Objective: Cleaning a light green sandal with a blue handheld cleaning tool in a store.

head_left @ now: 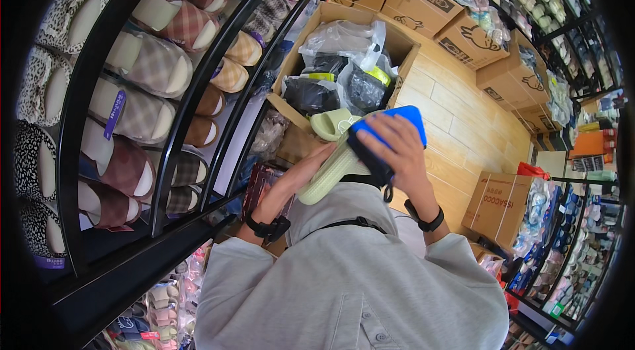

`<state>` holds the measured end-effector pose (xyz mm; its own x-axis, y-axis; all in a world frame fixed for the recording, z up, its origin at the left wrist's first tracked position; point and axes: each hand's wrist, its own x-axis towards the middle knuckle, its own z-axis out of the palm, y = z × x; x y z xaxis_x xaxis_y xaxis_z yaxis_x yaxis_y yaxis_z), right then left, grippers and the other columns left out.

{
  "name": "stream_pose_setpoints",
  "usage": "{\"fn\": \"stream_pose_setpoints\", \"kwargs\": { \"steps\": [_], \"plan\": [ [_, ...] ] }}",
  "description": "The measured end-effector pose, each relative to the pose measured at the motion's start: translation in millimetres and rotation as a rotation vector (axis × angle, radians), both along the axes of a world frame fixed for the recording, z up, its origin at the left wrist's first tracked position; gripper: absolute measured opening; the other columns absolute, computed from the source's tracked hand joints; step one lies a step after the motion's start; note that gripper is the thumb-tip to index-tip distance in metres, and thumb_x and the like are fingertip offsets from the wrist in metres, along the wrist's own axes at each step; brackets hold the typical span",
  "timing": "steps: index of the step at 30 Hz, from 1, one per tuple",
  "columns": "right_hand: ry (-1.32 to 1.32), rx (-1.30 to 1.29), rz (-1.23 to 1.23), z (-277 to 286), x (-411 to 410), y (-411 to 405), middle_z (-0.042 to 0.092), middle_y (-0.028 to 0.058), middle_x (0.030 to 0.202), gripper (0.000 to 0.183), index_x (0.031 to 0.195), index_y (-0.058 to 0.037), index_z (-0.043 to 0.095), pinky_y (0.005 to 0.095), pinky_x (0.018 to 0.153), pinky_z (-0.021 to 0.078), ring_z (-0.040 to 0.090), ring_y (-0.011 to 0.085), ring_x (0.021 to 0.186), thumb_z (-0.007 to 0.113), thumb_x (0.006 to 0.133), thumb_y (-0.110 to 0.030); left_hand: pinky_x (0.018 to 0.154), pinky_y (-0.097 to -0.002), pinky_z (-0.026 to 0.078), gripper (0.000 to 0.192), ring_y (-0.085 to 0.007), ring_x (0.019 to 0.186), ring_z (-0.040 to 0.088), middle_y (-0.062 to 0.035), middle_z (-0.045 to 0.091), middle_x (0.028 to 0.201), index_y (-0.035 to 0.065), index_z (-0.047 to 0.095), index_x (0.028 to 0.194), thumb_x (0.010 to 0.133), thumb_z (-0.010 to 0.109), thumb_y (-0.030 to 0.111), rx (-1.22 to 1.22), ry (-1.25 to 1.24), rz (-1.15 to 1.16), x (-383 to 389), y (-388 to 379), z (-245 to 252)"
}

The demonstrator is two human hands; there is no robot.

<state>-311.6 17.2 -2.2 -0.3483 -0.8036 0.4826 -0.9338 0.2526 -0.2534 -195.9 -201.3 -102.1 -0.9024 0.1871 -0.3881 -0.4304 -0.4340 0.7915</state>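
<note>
Close in front of my body, my left hand [313,164] grips a pair of pale green slide slippers. The nearer slipper [325,179] shows its textured sole, and the other slipper [328,124] shows its strap beyond it. In my right hand [397,146] is a blue and black handheld device [408,121] with a dark strap loop hanging below it. The device is held against the nearer slipper and hides part of it. My left fingers are partly hidden behind the slippers. Each wrist wears a black band.
Beyond my hands stands an open cardboard carton [406,69] with plastic-wrapped slippers [342,72]. A black-framed rack [171,151] of plaid slippers rises close on the left. More cartons [421,2] line the far side of the wooden floor [456,107]. Another carton [498,208] stands at right.
</note>
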Motion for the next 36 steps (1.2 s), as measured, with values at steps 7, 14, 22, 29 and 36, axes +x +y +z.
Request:
{"fn": "stream_pose_setpoints", "kwargs": {
  "steps": [7,14,22,29,36],
  "plan": [
    [0.001,-0.055,0.071,-6,17,-7,0.065,0.0103,0.144,0.052,0.138,-0.0157,0.070,0.0466,0.108,0.0483,0.063,0.0311,0.129,0.067,0.086,-0.021,0.108,-0.0273,0.047,0.053,-0.0133,0.127,0.061,-0.0072,0.062,0.144,-0.0007,0.049,0.155,0.116,0.043,0.034,0.016,-0.058,0.052,1,7,-12],
    [-0.061,-0.053,0.071,6,2,-11,0.064,0.0099,0.145,0.057,0.143,-0.0163,0.066,0.0499,0.113,0.0441,0.059,0.0303,0.136,0.071,0.086,-0.022,0.095,-0.0257,0.055,0.049,-0.0127,0.114,0.067,-0.0054,0.066,0.136,0.0067,0.056,0.150,0.114,0.047,0.039,0.196,-0.385,0.015,1,-1,1],
    [0.024,-0.018,0.172,-8,32,-20,0.063,0.0097,0.147,0.054,0.142,-0.0166,0.067,0.0459,0.112,0.0447,0.060,0.0286,0.136,0.062,0.088,-0.017,0.104,-0.0270,0.051,0.048,-0.0125,0.123,0.062,-0.0058,0.063,0.142,0.0065,0.055,0.151,0.114,0.046,0.036,-0.051,0.031,0.176,24,9,72],
    [-0.101,-0.034,0.042,-3,15,-21,0.057,0.0109,0.155,0.061,0.146,-0.0135,0.063,0.0513,0.118,0.0382,0.054,0.0325,0.143,0.073,0.087,-0.021,0.095,-0.0292,0.057,0.045,-0.0154,0.112,0.069,-0.0084,0.067,0.133,0.0043,0.057,0.145,0.115,0.043,0.034,0.184,-0.112,0.178,15,-8,7],
    [0.011,0.095,0.301,-2,38,-33,0.057,0.0126,0.155,0.057,0.149,-0.0113,0.059,0.0460,0.120,0.0389,0.052,0.0283,0.146,0.061,0.092,-0.019,0.123,-0.0316,0.032,0.049,-0.0184,0.148,0.043,-0.0137,0.046,0.160,-0.0050,0.039,0.159,0.116,0.035,0.017,-0.336,0.359,0.099,57,-21,44]
  ]
}}
